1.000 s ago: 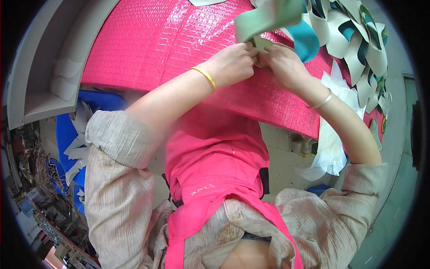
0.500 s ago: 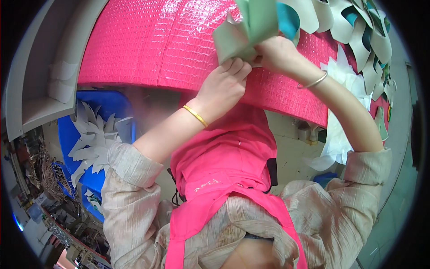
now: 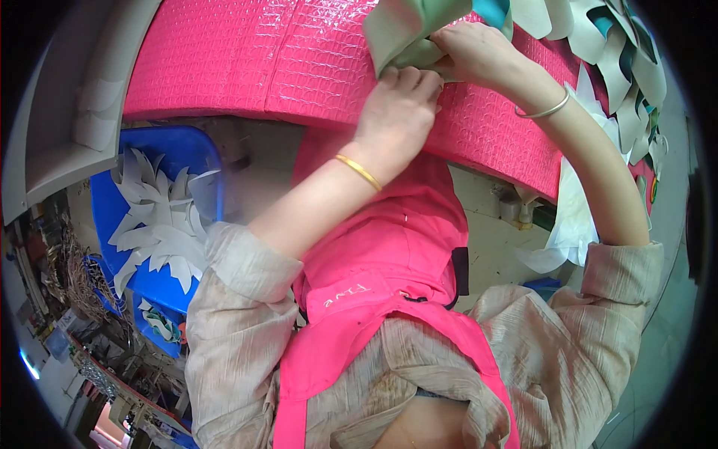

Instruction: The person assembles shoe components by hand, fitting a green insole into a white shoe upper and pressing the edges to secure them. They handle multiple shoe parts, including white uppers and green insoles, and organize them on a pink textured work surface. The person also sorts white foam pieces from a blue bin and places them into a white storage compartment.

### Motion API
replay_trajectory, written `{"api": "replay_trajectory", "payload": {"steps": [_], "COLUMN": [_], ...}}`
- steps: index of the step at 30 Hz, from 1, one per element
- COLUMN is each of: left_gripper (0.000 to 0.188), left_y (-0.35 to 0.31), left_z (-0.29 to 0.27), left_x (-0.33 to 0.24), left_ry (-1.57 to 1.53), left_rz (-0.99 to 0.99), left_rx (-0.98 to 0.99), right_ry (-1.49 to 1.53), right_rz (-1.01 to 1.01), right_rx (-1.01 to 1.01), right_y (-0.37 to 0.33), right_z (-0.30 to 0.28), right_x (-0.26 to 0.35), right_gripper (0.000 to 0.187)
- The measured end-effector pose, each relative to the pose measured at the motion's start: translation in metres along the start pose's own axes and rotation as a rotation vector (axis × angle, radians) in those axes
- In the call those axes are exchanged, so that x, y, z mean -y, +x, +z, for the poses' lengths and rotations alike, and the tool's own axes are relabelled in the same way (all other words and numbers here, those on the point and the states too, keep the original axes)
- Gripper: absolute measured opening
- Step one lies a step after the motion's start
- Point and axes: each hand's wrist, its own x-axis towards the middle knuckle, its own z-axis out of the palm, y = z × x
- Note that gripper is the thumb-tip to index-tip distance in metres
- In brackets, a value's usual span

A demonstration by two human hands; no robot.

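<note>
A pale green sheet-like piece (image 3: pixel 411 26), curled and soft-looking, stands over the pink-covered table (image 3: pixel 314 67) between my hands. My left hand (image 3: pixel 400 112) is closed on its lower edge, fingers bent under. My right hand (image 3: pixel 482 52) pinches the same piece from the right side, its fingertips partly hidden behind the folds. A gold bangle circles my left wrist and a silver one my right. Just beyond my right hand lies a teal and cream piece (image 3: pixel 492 10).
Overlapping cream and teal pieces (image 3: pixel 598 37) are piled at the far right. White paper sheets (image 3: pixel 576 194) hang off the table's right end. Below left is a blue bin (image 3: pixel 161 138) with several white pointed cut pieces (image 3: pixel 164 224). A grey metal housing (image 3: pixel 71 97) borders the table's left.
Both hands have shifted slightly right and away from me with the green piece. The piece has tilted and folded a little differently. The whole view has also shifted a little.
</note>
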Motion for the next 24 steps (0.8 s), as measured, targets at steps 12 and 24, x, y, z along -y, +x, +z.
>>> {"api": "replay_trajectory", "payload": {"steps": [12, 24], "left_gripper": [0.014, 0.012], "left_y": [0.031, 0.051], "left_z": [0.001, -0.008], "left_x": [0.000, 0.000], "left_ry": [0.263, 0.402], "left_rz": [0.346, 0.637], "left_rx": [-0.176, -0.057], "right_ry": [0.018, 0.506], "right_rz": [-0.354, 0.112], "right_rx": [-0.176, 0.394], "right_y": [-0.020, -0.039], "right_z": [-0.026, -0.045], "right_x": [-0.052, -0.070], "right_gripper": [0.042, 0.028]}}
